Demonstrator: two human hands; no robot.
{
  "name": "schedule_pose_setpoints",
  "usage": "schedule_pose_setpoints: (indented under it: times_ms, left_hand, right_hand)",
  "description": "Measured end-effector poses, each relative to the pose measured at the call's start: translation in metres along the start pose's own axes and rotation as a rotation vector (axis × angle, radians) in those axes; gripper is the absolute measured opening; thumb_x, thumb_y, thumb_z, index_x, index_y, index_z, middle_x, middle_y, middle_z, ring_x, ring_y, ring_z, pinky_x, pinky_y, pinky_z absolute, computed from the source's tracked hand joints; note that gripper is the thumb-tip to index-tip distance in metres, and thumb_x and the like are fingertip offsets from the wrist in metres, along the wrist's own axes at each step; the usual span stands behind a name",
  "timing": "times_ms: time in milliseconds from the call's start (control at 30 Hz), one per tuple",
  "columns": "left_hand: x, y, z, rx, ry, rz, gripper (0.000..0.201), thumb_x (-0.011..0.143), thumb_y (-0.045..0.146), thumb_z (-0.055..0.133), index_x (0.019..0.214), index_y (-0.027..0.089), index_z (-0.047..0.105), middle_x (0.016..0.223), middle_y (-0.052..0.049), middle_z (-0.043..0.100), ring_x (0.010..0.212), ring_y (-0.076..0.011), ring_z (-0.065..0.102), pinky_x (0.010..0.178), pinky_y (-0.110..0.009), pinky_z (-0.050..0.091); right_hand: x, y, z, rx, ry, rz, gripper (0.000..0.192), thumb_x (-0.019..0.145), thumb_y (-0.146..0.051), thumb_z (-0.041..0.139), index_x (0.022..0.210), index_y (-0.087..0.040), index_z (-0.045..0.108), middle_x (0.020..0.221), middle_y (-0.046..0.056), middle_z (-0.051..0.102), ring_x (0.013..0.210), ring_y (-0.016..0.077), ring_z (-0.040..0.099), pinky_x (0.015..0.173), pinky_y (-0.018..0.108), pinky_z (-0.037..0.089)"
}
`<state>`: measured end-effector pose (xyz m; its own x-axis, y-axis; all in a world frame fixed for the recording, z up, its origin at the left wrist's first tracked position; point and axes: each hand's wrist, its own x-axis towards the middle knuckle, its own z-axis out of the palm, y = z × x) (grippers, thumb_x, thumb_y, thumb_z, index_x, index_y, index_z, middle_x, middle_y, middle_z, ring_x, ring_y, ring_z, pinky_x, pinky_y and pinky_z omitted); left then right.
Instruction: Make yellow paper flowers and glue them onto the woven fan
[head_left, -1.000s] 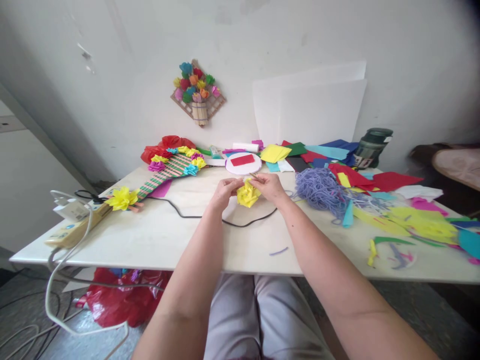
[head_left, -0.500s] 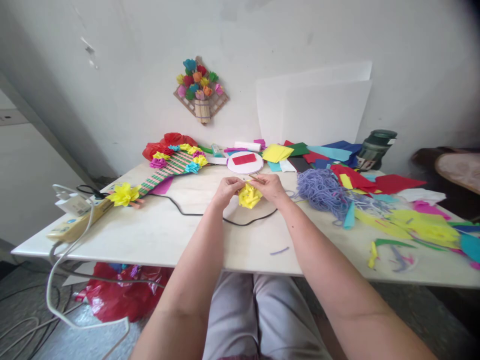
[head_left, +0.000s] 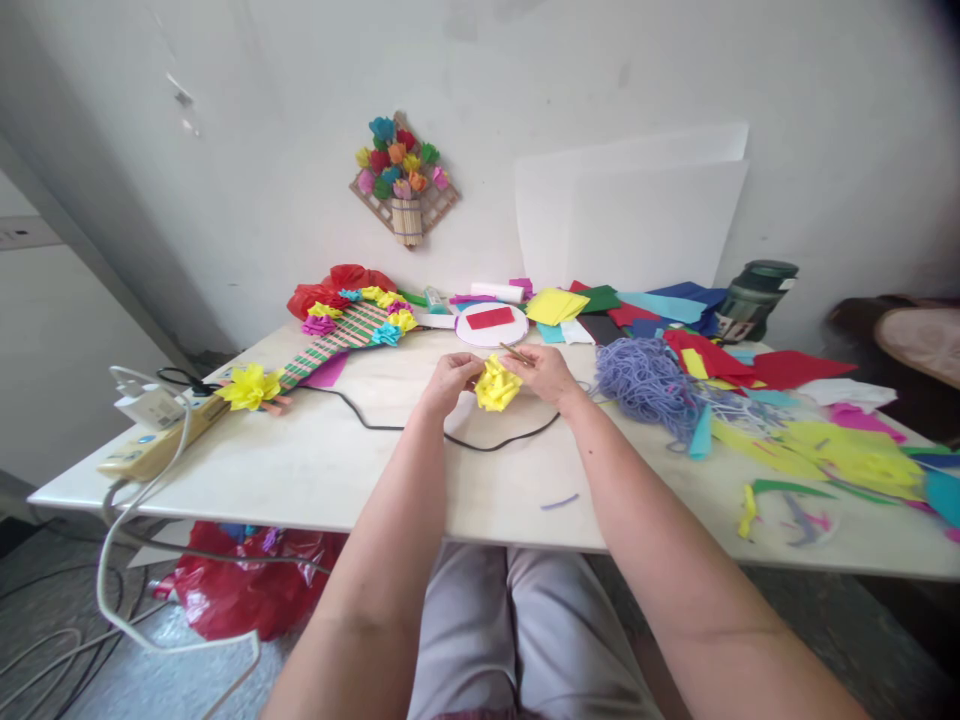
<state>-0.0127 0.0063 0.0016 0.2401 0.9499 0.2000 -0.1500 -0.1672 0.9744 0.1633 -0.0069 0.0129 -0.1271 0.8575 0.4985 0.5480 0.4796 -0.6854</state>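
A crumpled yellow paper flower (head_left: 496, 385) sits between my two hands above the middle of the white table (head_left: 315, 470). My left hand (head_left: 448, 380) pinches its left side. My right hand (head_left: 546, 372) grips its right side and also holds a thin wooden stick (head_left: 514, 354) that pokes out above the fingers. A black cable (head_left: 480, 443) loops on the table just below the flower.
A striped fan-shaped craft with paper flowers (head_left: 346, 328) lies at the left, a power strip (head_left: 154, 440) at the left edge. A lilac yarn pile (head_left: 643, 380) and coloured paper scraps (head_left: 825, 440) cover the right. A dark bottle (head_left: 752, 300) stands at the back.
Both hands have stayed on the yellow flower and lifted it slightly, turning it a little. The view has shifted a bit to the left.
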Motion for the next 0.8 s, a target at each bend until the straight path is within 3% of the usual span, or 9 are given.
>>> schedule_pose_setpoints:
  times_ms: [367,500,633,800]
  left_hand:
    - [0.002,-0.001,-0.004,-0.003,0.064,0.039,0.014,0.058,0.029,0.065,0.056,0.015,0.061,0.054,-0.001,0.057,0.05,-0.0099,0.05,0.049,-0.022,0.039]
    - [0.001,0.001,-0.004,-0.005,0.096,0.032,0.013,0.058,0.027,0.064,0.055,0.014,0.06,0.052,0.0,0.053,0.048,-0.0084,0.046,0.047,-0.022,0.037]
    - [0.002,-0.001,-0.005,-0.023,0.109,0.012,0.013,0.058,0.025,0.063,0.054,0.015,0.058,0.05,0.001,0.049,0.046,-0.0073,0.043,0.045,-0.021,0.035]
    - [0.003,-0.001,-0.006,-0.017,0.109,0.024,0.015,0.057,0.026,0.063,0.051,0.015,0.055,0.048,0.002,0.046,0.046,-0.0058,0.038,0.044,-0.02,0.029]
  right_hand:
    - [-0.002,-0.006,-0.013,0.133,-0.111,0.037,0.042,0.081,-0.058,0.048,0.086,-0.019,0.062,0.072,0.0,0.059,0.07,0.015,0.052,0.063,0.025,0.04]
    - [-0.001,-0.004,-0.013,0.05,-0.087,0.047,0.045,0.086,-0.058,0.037,0.084,-0.022,0.063,0.068,0.0,0.057,0.066,0.0156,0.05,0.062,0.026,0.039]
    - [0.001,-0.003,-0.011,-0.063,-0.058,0.024,0.034,0.086,-0.048,0.044,0.082,-0.021,0.064,0.062,0.0,0.056,0.063,0.0154,0.051,0.06,0.025,0.036]
    - [0.002,-0.001,-0.01,-0.093,-0.012,0.008,0.034,0.085,-0.044,0.045,0.077,-0.019,0.066,0.062,0.001,0.059,0.059,0.0137,0.05,0.056,0.025,0.032]
